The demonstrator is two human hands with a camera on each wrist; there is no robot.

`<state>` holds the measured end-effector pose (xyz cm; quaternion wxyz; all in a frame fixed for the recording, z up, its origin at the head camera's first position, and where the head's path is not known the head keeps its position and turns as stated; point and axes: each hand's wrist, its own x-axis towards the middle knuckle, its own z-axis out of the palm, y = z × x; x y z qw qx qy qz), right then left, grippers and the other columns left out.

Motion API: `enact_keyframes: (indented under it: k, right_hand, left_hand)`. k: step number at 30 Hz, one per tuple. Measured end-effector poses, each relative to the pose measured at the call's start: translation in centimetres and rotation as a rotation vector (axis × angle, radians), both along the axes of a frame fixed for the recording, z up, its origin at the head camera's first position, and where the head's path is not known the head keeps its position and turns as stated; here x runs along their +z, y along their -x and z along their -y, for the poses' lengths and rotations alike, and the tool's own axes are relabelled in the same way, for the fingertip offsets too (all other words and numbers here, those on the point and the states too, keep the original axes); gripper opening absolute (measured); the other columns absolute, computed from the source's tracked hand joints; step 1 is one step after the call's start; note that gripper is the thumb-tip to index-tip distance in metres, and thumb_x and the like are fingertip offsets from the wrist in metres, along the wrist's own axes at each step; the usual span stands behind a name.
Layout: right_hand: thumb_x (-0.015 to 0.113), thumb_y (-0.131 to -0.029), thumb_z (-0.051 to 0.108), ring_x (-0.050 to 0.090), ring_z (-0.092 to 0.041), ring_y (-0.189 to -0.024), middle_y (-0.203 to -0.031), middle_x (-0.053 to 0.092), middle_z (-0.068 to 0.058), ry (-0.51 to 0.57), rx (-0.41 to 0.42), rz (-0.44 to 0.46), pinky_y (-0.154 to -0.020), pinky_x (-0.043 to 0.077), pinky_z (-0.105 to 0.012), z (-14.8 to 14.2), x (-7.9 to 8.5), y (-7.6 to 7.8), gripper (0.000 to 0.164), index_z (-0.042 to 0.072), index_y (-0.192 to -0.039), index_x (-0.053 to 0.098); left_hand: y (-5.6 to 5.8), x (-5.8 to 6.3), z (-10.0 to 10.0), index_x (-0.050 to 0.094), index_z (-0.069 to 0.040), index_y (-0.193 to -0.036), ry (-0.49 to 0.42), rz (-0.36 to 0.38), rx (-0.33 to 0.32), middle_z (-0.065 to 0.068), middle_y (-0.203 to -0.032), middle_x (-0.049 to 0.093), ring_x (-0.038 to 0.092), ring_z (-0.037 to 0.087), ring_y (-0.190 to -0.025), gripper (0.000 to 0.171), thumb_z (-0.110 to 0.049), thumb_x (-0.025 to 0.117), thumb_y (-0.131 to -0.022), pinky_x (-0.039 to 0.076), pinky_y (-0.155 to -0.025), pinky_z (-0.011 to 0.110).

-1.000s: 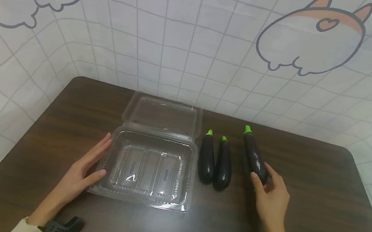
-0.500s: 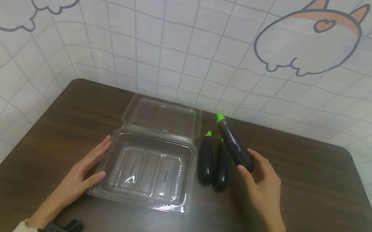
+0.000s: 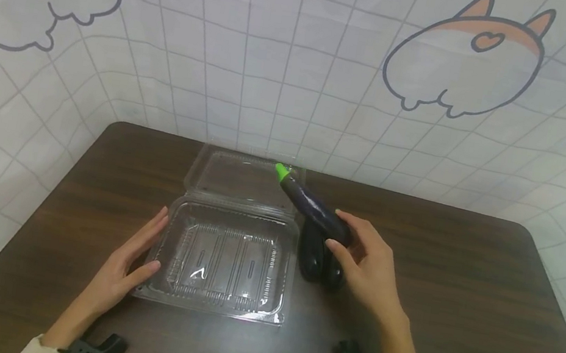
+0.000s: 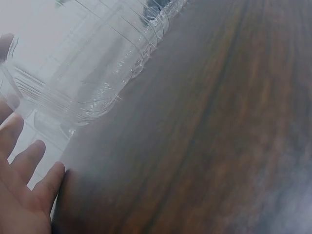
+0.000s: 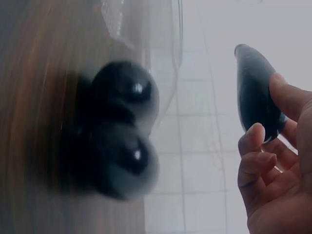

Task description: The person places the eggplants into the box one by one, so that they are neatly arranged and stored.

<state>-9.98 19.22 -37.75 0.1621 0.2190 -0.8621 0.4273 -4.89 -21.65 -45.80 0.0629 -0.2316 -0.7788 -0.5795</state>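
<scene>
Right hand (image 3: 369, 269) pinches eggplant (image 3: 310, 205) near blunt end; firm but gentle grip suits glossy skin. Two others (image 3: 311, 258) lie below hand, leftward: ample clearance advisable. Left hand (image 3: 116, 272), fingers extended beside clear box (image 3: 225, 260), seems well placed for steadying.

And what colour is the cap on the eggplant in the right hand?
The cap is bright green, seen best in the head view.
</scene>
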Motion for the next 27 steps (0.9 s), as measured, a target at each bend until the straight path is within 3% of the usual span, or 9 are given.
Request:
enact_keyframes:
  k: [7,16,27]
  right_hand:
    - [0.075,-0.082,0.007,0.048,-0.010,-0.064,-0.095,0.057,0.002,-0.021,0.112,-0.040,-0.052,0.044,-0.028,2.1,-0.4,0.7,0.052,0.015,-0.130,0.058]
    - [0.076,-0.082,0.016,0.053,-0.008,-0.070,-0.120,0.060,-0.001,-0.067,0.246,-0.021,-0.058,0.049,-0.024,5.0,-1.6,0.7,0.052,0.014,-0.130,0.058]
    - [0.073,-0.085,0.022,0.052,-0.006,-0.072,-0.127,0.058,0.000,-0.178,0.258,-0.013,-0.063,0.048,-0.022,5.9,-1.8,0.7,0.050,0.017,-0.132,0.056]
  left_hand:
    - [0.2,0.2,0.0,0.028,-0.009,-0.151,0.041,0.037,0.023,0.004,-0.159,0.016,0.016,0.024,-0.144,0.075,0.012,0.057,-0.085,0.022,-0.110,0.019]
    - [-0.1,0.4,0.0,0.028,-0.006,-0.150,0.014,0.039,0.022,0.006,-0.158,0.017,0.020,0.022,-0.143,0.075,0.015,0.057,-0.084,0.022,-0.110,0.019]
    - [-0.2,0.3,-0.3,0.028,-0.007,-0.151,0.021,0.043,0.029,0.005,-0.159,0.017,0.019,0.022,-0.143,0.076,0.014,0.057,-0.084,0.022,-0.110,0.019]
